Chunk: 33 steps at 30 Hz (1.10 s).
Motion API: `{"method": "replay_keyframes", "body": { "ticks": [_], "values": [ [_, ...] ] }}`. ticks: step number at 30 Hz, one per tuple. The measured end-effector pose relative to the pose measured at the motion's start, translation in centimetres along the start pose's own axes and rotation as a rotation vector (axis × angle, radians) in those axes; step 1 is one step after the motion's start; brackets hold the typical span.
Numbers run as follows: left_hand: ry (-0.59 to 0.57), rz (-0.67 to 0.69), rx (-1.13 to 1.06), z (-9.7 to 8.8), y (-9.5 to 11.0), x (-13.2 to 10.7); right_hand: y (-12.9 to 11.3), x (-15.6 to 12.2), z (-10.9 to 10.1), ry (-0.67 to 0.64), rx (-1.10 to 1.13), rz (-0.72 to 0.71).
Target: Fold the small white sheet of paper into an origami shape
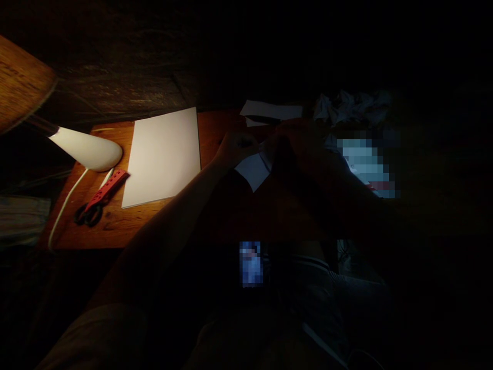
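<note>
Over the middle of the wooden table, my left hand [239,146] has its fingers closed on the upper left edge of a folded sheet of paper [254,172]. A pointed corner of the sheet hangs toward me. My right hand [295,140], deep in shadow, pinches the same paper from the other side. Darkness hides most of its fingers. Just beyond both hands lie white paper strips [269,110]. To the left is a stack of white paper sheets [164,159].
A desk lamp with a white base [90,149] lights the left side. Near its cord lie black-handled scissors [89,213] and a red piece with holes [108,189]. Several folded paper shapes [350,109] sit at the back right. A blurred screen [365,164] glows at right, another [251,264] below.
</note>
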<state>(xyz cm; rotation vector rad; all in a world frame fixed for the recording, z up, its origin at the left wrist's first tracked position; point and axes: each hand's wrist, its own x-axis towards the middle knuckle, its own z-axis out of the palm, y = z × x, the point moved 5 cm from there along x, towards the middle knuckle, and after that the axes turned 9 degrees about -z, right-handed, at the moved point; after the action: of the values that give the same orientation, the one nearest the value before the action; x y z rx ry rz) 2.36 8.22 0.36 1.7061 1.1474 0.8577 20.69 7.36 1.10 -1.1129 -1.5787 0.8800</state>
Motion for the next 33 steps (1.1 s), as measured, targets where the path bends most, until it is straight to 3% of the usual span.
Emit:
{"method": "replay_keyframes", "body": {
  "ticks": [5,12,20,27,33],
  "values": [
    [0.015,-0.028,-0.061,-0.1,0.1,-0.1,0.7,0.1,-0.4,0.091,0.031,-0.01],
    [0.184,-0.153,-0.316,-1.4,-0.9,-0.1,-0.9,-0.6,1.1,-0.123,0.071,-0.067],
    [0.19,-0.035,-0.241,-0.8,-1.3,-0.1,-1.6,-0.5,0.4,-0.077,0.077,-0.06],
    [0.222,-0.011,-0.225,-1.3,-2.3,0.4,-0.6,-0.5,0.7,-0.196,0.054,-0.12],
    [0.216,0.005,-0.239,-1.4,-2.2,0.4,-0.4,-0.4,0.7,-0.215,-0.021,-0.151]
  ]
}}
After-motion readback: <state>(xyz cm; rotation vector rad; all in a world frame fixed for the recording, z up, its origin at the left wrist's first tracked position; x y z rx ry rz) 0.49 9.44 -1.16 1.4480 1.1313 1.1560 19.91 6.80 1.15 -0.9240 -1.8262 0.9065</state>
